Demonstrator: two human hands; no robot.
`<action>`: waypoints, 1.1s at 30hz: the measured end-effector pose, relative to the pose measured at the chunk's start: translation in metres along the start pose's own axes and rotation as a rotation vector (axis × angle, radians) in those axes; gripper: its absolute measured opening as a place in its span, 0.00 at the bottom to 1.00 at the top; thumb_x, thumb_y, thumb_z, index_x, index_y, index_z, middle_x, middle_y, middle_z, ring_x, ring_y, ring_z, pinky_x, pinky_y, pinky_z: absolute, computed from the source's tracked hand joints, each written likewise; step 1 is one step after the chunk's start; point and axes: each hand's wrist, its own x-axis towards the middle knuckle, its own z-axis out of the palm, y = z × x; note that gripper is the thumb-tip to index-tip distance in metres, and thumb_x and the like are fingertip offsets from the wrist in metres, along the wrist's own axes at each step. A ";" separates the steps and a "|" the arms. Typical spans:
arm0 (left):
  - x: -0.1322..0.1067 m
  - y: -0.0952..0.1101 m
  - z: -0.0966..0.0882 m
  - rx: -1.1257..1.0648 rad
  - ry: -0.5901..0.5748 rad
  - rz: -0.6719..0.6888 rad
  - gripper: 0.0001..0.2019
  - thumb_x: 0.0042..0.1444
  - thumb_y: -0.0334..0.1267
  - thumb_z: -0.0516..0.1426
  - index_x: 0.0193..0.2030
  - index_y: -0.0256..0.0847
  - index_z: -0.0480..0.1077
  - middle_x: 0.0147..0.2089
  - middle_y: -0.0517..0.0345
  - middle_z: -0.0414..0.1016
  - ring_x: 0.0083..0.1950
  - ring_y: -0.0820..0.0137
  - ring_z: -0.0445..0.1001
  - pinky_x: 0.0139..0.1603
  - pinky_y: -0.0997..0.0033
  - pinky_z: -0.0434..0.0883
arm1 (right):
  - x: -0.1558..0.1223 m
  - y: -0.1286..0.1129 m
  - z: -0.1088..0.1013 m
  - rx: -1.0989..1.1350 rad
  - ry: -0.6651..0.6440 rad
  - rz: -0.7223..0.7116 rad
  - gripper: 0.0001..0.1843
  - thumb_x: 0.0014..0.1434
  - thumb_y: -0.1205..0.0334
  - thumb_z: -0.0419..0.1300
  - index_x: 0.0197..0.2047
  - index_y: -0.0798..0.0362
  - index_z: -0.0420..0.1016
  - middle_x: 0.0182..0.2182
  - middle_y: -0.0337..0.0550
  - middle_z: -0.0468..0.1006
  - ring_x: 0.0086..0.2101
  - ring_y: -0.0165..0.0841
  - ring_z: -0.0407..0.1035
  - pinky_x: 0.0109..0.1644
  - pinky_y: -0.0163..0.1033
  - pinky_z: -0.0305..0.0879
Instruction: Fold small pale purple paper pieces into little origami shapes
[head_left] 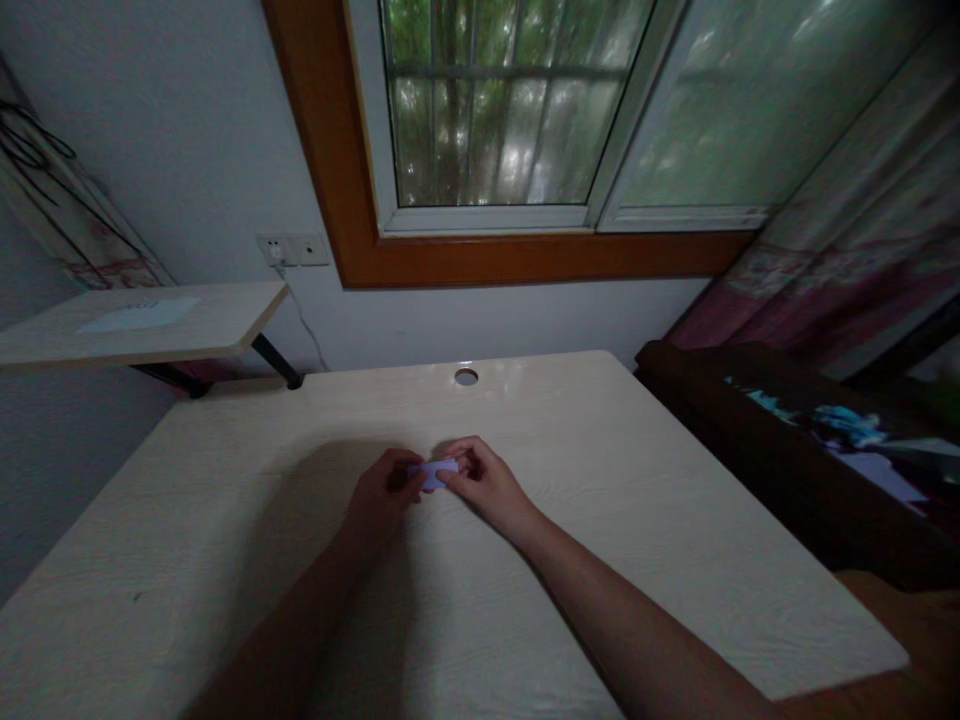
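Observation:
Between my two hands is a small strip of folded purple paper [436,474], held just above the pale wooden table [645,560]. My left hand [384,492] pinches its left end between thumb and fingers. At the other end, my right hand [487,482] grips the paper with its thumb on the near face and its fingers curled behind. Parts of the paper are covered by my fingertips, so its folds cannot be made out fully.
A raised shelf [217,312] with a paper sheet [139,315] stands at the back left. Near the far edge is a round cable hole [466,377]. Right of the table sits a dark wooden piece of furniture [720,400] with purple and blue items on it.

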 end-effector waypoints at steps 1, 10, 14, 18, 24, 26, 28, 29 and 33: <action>0.000 -0.001 0.000 0.007 -0.005 0.009 0.12 0.55 0.43 0.60 0.43 0.39 0.68 0.31 0.58 0.77 0.28 0.72 0.75 0.29 0.73 0.72 | 0.000 0.000 0.000 -0.001 -0.004 0.004 0.16 0.54 0.54 0.67 0.42 0.51 0.70 0.26 0.34 0.69 0.27 0.28 0.62 0.31 0.33 0.58; -0.002 0.003 -0.002 0.144 -0.033 0.096 0.09 0.58 0.41 0.58 0.43 0.41 0.72 0.37 0.58 0.73 0.30 0.74 0.75 0.32 0.74 0.74 | 0.000 0.000 -0.001 -0.014 -0.007 -0.019 0.13 0.55 0.54 0.66 0.40 0.51 0.70 0.26 0.34 0.67 0.27 0.27 0.60 0.31 0.33 0.56; -0.001 0.001 -0.003 0.124 -0.009 0.088 0.08 0.59 0.42 0.57 0.42 0.41 0.72 0.38 0.57 0.73 0.33 0.72 0.77 0.34 0.73 0.75 | -0.001 0.002 0.000 -0.041 -0.001 -0.041 0.13 0.56 0.55 0.66 0.41 0.50 0.69 0.27 0.34 0.67 0.27 0.27 0.61 0.31 0.33 0.58; 0.000 -0.001 -0.003 0.161 -0.005 0.099 0.08 0.58 0.42 0.59 0.41 0.40 0.72 0.37 0.57 0.74 0.35 0.70 0.76 0.38 0.71 0.74 | -0.001 -0.004 0.000 -0.190 -0.007 -0.148 0.10 0.56 0.58 0.66 0.39 0.51 0.71 0.33 0.39 0.70 0.30 0.29 0.64 0.33 0.34 0.60; 0.001 0.002 -0.003 0.250 -0.023 0.147 0.08 0.58 0.41 0.59 0.42 0.41 0.73 0.38 0.56 0.75 0.38 0.69 0.74 0.40 0.71 0.71 | 0.001 -0.014 0.001 -0.243 -0.022 -0.250 0.08 0.61 0.58 0.62 0.32 0.52 0.73 0.33 0.42 0.73 0.33 0.31 0.67 0.35 0.35 0.62; 0.002 0.002 -0.003 0.281 -0.043 0.173 0.09 0.57 0.41 0.60 0.44 0.42 0.74 0.39 0.56 0.75 0.40 0.69 0.74 0.41 0.71 0.70 | 0.001 -0.013 0.001 -0.239 -0.020 -0.249 0.09 0.61 0.57 0.62 0.31 0.52 0.74 0.33 0.43 0.73 0.33 0.31 0.68 0.35 0.36 0.63; 0.002 0.002 -0.003 0.293 -0.063 0.186 0.10 0.57 0.42 0.60 0.45 0.43 0.75 0.39 0.56 0.75 0.40 0.69 0.74 0.41 0.71 0.70 | 0.001 -0.011 0.000 -0.243 -0.018 -0.244 0.09 0.61 0.57 0.62 0.32 0.52 0.74 0.33 0.43 0.73 0.33 0.32 0.68 0.36 0.36 0.63; 0.002 0.002 -0.003 0.292 -0.070 0.186 0.11 0.57 0.43 0.60 0.45 0.44 0.75 0.39 0.56 0.75 0.39 0.69 0.74 0.40 0.71 0.70 | 0.001 -0.009 0.000 -0.246 -0.015 -0.241 0.09 0.61 0.57 0.62 0.32 0.52 0.74 0.32 0.43 0.73 0.33 0.32 0.68 0.36 0.36 0.64; 0.001 0.002 -0.003 0.276 -0.075 0.164 0.11 0.57 0.44 0.60 0.45 0.44 0.76 0.39 0.57 0.76 0.40 0.69 0.74 0.41 0.71 0.70 | 0.001 -0.007 -0.001 -0.241 -0.006 -0.237 0.09 0.60 0.56 0.62 0.32 0.52 0.74 0.32 0.42 0.73 0.33 0.32 0.68 0.37 0.36 0.64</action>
